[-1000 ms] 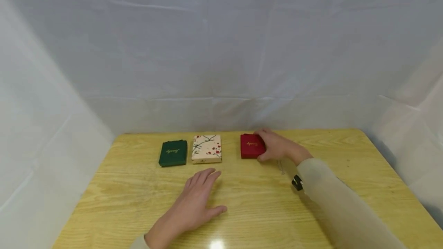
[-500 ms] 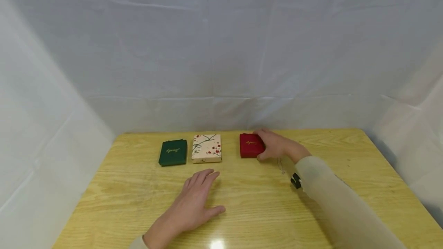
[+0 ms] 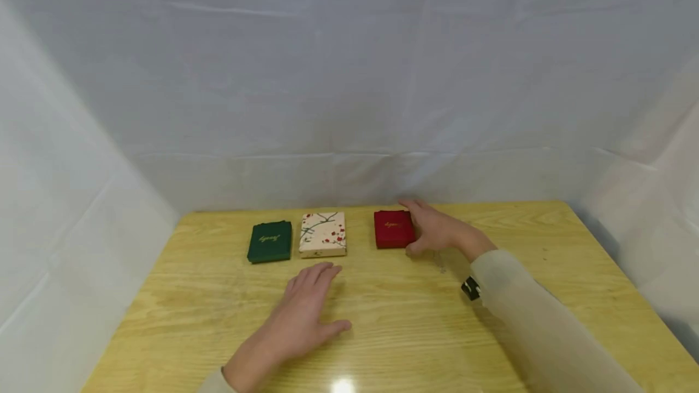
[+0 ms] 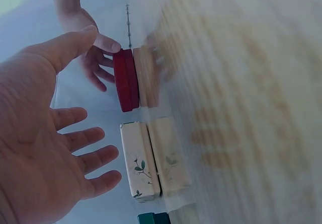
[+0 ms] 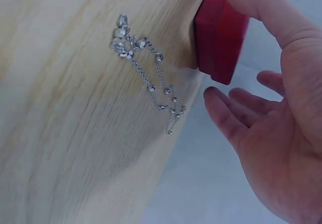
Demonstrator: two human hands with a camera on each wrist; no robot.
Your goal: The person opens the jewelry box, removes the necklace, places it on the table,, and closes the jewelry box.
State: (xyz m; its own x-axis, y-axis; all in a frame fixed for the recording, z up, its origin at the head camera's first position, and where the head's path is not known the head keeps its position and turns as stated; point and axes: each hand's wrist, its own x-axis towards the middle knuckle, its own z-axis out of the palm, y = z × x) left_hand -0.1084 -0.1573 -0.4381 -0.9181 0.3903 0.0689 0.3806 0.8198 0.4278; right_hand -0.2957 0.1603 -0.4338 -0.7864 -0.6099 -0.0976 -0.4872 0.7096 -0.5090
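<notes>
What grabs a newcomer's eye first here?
Probably the bright red box near the table's far edge, with the right hand at its right side in the head view. Next, the cream box with red blossoms, between the red and green boxes. The right wrist view shows a silver chain lying on the wood.

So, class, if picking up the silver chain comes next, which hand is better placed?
Likely the right: the right hand is beside the red box, with the silver chain lying close by. The left hand, though holding nothing, is farther off, in front of the flowered box.
</notes>
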